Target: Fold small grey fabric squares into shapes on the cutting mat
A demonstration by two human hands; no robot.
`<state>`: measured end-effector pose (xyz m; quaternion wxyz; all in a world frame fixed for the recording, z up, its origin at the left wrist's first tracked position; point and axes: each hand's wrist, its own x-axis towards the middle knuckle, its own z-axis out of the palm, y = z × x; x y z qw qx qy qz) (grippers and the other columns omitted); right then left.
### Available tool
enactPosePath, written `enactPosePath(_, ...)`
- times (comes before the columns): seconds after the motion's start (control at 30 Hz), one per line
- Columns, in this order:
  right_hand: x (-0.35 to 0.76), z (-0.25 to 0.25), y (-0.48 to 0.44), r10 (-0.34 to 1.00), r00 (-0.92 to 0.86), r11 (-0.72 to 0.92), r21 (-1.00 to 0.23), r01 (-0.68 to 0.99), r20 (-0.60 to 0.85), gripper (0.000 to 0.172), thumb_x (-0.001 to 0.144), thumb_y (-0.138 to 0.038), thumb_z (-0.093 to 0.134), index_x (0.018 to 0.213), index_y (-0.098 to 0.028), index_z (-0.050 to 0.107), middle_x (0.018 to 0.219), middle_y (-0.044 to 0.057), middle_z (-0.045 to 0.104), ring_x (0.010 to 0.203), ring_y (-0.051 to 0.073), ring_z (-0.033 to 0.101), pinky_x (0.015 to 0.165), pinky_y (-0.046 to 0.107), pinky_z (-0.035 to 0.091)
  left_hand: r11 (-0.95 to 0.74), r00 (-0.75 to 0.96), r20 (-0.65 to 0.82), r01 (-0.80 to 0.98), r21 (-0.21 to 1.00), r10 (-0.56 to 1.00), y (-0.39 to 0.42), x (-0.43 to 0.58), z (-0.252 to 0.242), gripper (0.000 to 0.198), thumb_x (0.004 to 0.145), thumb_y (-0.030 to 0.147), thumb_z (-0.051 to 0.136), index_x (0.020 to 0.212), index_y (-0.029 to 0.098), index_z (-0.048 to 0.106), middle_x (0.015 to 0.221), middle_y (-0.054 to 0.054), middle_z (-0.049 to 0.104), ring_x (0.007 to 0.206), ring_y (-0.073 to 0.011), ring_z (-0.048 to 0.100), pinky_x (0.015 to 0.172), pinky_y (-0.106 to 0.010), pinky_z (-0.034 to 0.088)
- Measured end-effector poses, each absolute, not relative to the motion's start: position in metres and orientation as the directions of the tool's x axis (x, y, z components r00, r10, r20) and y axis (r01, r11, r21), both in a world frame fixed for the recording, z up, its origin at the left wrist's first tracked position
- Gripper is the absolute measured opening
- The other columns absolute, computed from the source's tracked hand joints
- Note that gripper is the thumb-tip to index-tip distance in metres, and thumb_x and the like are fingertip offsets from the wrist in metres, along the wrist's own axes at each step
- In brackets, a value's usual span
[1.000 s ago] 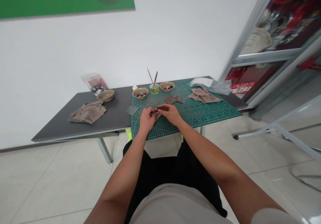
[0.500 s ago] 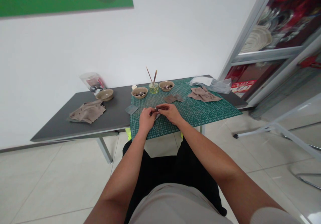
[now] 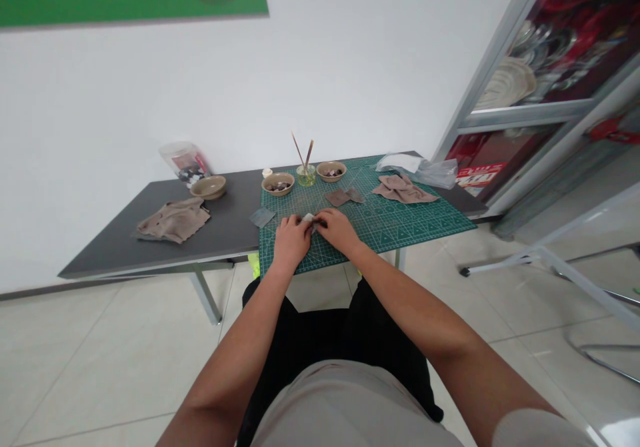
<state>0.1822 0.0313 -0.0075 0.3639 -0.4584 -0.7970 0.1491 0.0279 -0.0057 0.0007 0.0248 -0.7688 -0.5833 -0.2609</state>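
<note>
My left hand (image 3: pixel 291 239) and my right hand (image 3: pixel 337 230) meet low over the green cutting mat (image 3: pixel 395 227), fingers bent and pinched together. A small pale grey scrap (image 3: pixel 309 217), like folded sandpaper, pokes up at the left fingertips. Between the hands, at the right fingertips, is a small dark piece (image 3: pixel 319 221), mostly covered by the fingers. Just beyond lie a brown square (image 3: pixel 337 197) and a grey square (image 3: pixel 355 195), overlapping flat. Another grey-blue square (image 3: pixel 263 217) lies left of my left hand, across the mat's edge.
Behind the hands stand a bowl of dark pieces (image 3: pixel 278 184), a glass jar (image 3: pixel 306 175) holding two thin sticks, and a second filled bowl (image 3: pixel 331 171). Brown cloths (image 3: pixel 173 221) lie either side. A third bowl (image 3: pixel 208 187), clear tub (image 3: pixel 184 161) and plastic bag (image 3: pixel 430 169) sit farther out.
The pale grey scrap has come up between my fingertips, where the dark piece showed more before. My hands have shifted slightly toward me, and the right fingers have curled in.
</note>
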Motion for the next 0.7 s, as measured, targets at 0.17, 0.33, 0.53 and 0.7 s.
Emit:
enactPosePath(0.17, 0.188, -0.004, 0.024, 0.790, -0.462, 0.606, -0.404, 0.685, 0.402, 0.015, 0.085, -0.017, 0.060, 0.096, -0.015, 0.071, 0.099, 0.009, 0.071, 0.099, 0.022, 0.058, 0.094, 0.036, 0.042, -0.297, 0.159, 0.415, 0.909, 0.293, 0.896, -0.013, 0.024, 0.000, 0.024, 0.088, 0.033, 0.056, 0.107, 0.023, 0.066, 0.110, -0.013, 0.061, 0.104, -0.0299, 0.052, 0.084, -0.041, 0.042)
enactPosePath(0.33, 0.185, 0.004, 0.033, 0.789, -0.493, 0.608, -0.358, 0.708, 0.366, 0.015, 0.088, -0.021, 0.060, 0.095, -0.018, 0.074, 0.098, 0.009, 0.073, 0.097, 0.022, 0.061, 0.092, 0.036, 0.043, -0.278, 0.167, 0.383, 0.926, 0.255, 0.908, -0.006, 0.021, -0.001, 0.019, 0.088, 0.032, 0.057, 0.100, 0.020, 0.065, 0.107, -0.012, 0.063, 0.103, -0.0288, 0.052, 0.083, -0.040, 0.043)
enactPosePath(0.53, 0.180, 0.003, 0.037, 0.788, -0.479, 0.609, -0.380, 0.696, 0.386, 0.015, 0.087, -0.021, 0.062, 0.092, -0.021, 0.076, 0.098, 0.008, 0.074, 0.098, 0.022, 0.063, 0.092, 0.037, 0.045, -0.327, 0.164, 0.441, 0.888, 0.325, 0.883, -0.004, 0.015, -0.005, 0.020, 0.089, 0.029, 0.054, 0.099, 0.021, 0.069, 0.100, -0.012, 0.059, 0.099, -0.0285, 0.052, 0.084, -0.042, 0.043)
enactPosePath(0.7, 0.188, 0.006, 0.041, 0.784, -0.502, 0.618, -0.389, 0.683, 0.364, 0.013, 0.084, -0.021, 0.065, 0.088, -0.022, 0.077, 0.096, 0.007, 0.074, 0.095, 0.023, 0.066, 0.091, 0.037, 0.047, -0.331, 0.181, 0.436, 0.895, 0.297, 0.882, -0.007, 0.015, -0.004, 0.023, 0.086, 0.023, 0.052, 0.104, 0.018, 0.066, 0.098, -0.013, 0.061, 0.097, -0.0294, 0.051, 0.086, -0.043, 0.043)
